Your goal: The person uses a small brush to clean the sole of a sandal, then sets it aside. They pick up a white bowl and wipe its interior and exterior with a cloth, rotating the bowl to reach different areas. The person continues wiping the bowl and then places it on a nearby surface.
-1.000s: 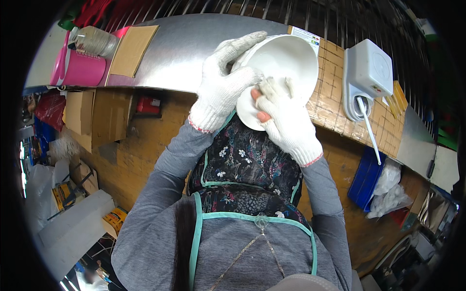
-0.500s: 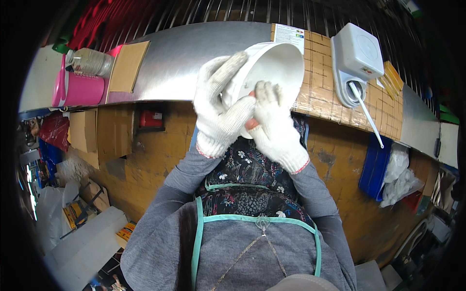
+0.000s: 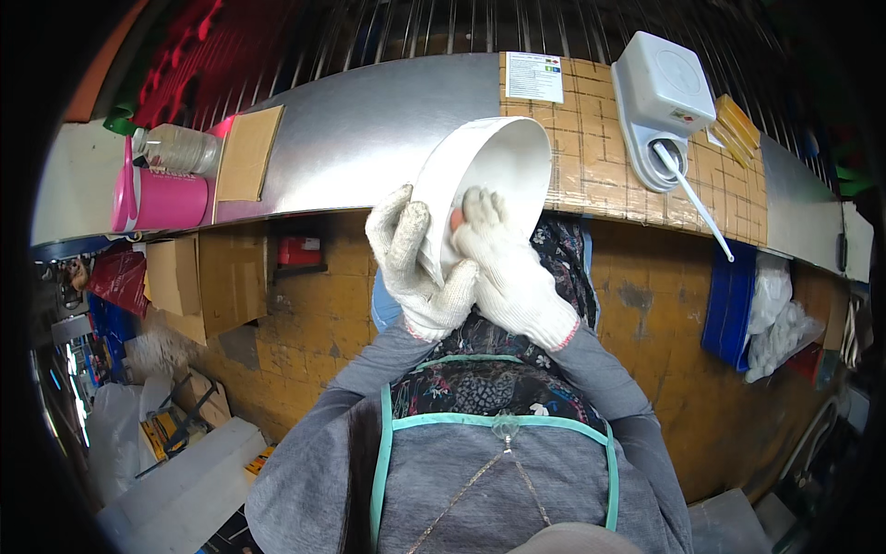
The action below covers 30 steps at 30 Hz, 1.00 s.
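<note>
Loosely curled left fingers [image 3: 407, 233] hold the bowl [image 3: 513, 164], bent right fingers [image 3: 482, 209] inside, grip unclear.

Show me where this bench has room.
Bare: the metal bench between tan board and taped cardboard, partly hidden by your bowl. Crowded: left end, with pink bucket and bottle; the cardboard's right, with white device and amber block.

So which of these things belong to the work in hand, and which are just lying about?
In hand:
- white bowl, tilted
- gloved left hand, at the bowl's outer side
- gloved right hand, fingers inside the bowl

Apparently just lying about:
- pink bucket
- clear bottle
- brown cardboard piece
- printed sheet
- white appliance
- blue bin
</note>
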Each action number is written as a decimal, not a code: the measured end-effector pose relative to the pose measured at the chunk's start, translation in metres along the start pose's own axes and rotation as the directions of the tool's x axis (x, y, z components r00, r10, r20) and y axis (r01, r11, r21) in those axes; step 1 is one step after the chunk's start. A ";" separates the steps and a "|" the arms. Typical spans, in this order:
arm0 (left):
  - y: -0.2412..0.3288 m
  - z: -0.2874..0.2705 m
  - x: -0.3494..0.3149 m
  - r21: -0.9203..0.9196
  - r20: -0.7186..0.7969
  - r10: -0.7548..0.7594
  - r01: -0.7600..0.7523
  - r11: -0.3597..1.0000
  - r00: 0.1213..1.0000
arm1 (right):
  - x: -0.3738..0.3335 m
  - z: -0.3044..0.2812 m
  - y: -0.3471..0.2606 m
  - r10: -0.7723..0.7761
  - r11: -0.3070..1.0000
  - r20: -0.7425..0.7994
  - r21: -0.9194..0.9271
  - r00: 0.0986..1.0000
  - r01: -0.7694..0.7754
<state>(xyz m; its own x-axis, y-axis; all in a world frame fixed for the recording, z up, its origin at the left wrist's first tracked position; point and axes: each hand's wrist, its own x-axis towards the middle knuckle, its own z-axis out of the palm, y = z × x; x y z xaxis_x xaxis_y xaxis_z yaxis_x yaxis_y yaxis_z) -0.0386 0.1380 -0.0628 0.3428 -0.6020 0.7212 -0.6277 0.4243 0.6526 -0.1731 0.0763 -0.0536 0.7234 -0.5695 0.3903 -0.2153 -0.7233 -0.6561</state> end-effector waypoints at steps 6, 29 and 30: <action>-0.009 0.000 -0.009 -0.218 -0.075 -0.209 0.188 0.958 0.975 | 0.001 -0.007 0.004 0.434 0.751 -0.003 0.553 0.901 -0.360; -0.010 0.000 -0.001 -0.075 -0.012 0.067 -0.067 0.995 0.998 | -0.010 -0.037 0.008 0.022 0.914 0.266 0.386 0.964 -0.127; -0.010 0.000 -0.001 -0.072 -0.007 0.062 -0.062 0.995 0.998 | -0.007 -0.039 0.013 0.017 0.995 0.183 0.096 0.983 -0.035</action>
<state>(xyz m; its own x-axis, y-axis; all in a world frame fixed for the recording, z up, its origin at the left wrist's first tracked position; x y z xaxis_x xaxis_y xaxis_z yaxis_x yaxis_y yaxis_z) -0.0329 0.1349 -0.0699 0.3080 -0.5700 0.7617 -0.5962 0.5083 0.6214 -0.2069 0.0558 -0.0399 0.8276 -0.5005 0.2540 -0.1770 -0.6622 -0.7281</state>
